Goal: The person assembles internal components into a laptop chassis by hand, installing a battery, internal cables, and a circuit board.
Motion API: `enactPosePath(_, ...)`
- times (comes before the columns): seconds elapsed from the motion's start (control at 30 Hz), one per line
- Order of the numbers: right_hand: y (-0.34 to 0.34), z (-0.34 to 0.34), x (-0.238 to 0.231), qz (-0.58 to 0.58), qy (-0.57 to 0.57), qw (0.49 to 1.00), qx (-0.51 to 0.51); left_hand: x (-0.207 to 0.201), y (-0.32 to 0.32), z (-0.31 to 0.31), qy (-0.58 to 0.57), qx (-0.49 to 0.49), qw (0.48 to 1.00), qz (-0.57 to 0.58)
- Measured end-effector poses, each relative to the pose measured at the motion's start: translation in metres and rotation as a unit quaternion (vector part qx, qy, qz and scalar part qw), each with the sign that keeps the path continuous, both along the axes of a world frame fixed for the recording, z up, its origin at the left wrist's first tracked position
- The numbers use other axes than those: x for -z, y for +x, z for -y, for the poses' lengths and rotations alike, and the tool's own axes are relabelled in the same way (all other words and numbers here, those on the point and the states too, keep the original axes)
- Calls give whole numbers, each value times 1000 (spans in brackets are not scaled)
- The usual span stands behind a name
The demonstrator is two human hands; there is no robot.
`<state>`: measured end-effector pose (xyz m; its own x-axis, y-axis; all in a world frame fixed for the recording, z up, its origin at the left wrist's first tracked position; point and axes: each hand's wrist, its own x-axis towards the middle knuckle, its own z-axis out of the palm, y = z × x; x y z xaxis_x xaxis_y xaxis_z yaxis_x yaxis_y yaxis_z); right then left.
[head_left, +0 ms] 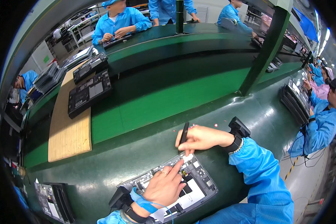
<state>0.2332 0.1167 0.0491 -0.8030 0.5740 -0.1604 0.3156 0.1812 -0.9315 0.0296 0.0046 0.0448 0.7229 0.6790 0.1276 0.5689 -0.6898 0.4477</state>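
In front of me lies an opened laptop base [210, 183], its circuit parts, white panels and black cable showing. My left hand [164, 186] rests over it with fingers stretched out, the index fingertip on the far edge strip of parts. A blue wrist strap [142, 202] with a thin cord goes round my left wrist. Just beyond the laptop's far corner, my right hand [203, 138] is closed round a slim black pen-like tool [184, 132], held upright; its exact kind I cannot make out. The right fingertips reach down to the corner, near the left index finger.
More opened laptop bases are stacked at the left [50, 201] and at the right [295, 100]. Beyond the bench, laptop bases [89, 91] sit on a wooden board [71, 130] on the green belt. A green post [267, 52] rises at the right. Several people in blue work around.
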Motion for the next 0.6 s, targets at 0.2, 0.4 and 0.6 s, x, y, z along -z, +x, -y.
enactPosePath(0.2,4,52,-20,-215,-45,938,267,-1,-16,6,-147,-119,966,175)
enactPosePath(0.4,-18,132,-12,-301,-142,906,261,18,-36,46,-384,-242,807,377)
enactPosePath(0.6,-50,146,0,-269,-143,924,230,24,-53,62,-290,-264,855,339)
